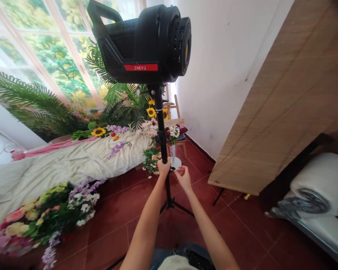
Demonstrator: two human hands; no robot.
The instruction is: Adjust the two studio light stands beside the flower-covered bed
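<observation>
A black studio light [141, 45] with a red ZHEYU label sits on top of a black light stand [161, 123] in front of me. Wrapped round the stand's pole at mid-height is my left hand [163, 167]. Just right of the pole, my right hand [183, 175] has its thumb and fingers closed on a small dark knob [172, 169] at the stand's collar. Lower down, the stand's legs [170, 204] spread over the floor.
Left lies a couch draped in cream cloth [124, 150], with artificial flowers [30, 217] before it and palm leaves behind. A wooden easel [177, 107] and vase of flowers [174, 131] stand behind the pole. Right are a bamboo blind [259, 105] and a white cushioned seat [321, 176].
</observation>
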